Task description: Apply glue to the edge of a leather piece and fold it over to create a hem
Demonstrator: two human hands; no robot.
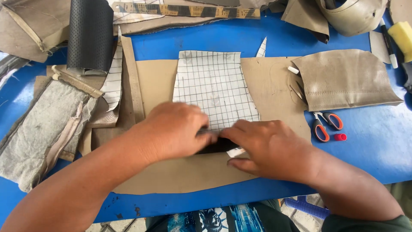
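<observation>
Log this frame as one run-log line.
left hand: pressing black piece | right hand: on same piece | under: grid-pattern sheet, tan sheet | nearby: scissors

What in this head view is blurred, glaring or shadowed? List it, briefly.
Head view: even daylight and soft shadows; the left hand and right hand look slightly motion-smeared over a dark object, kind unclear; the grid-printed sheet is sharp; mild glare on the blue table; edges bow from the wide lens.

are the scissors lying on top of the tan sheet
No, the orange-handled scissors lie on the bare blue table, just off the right edge of the tan sheet.
</observation>
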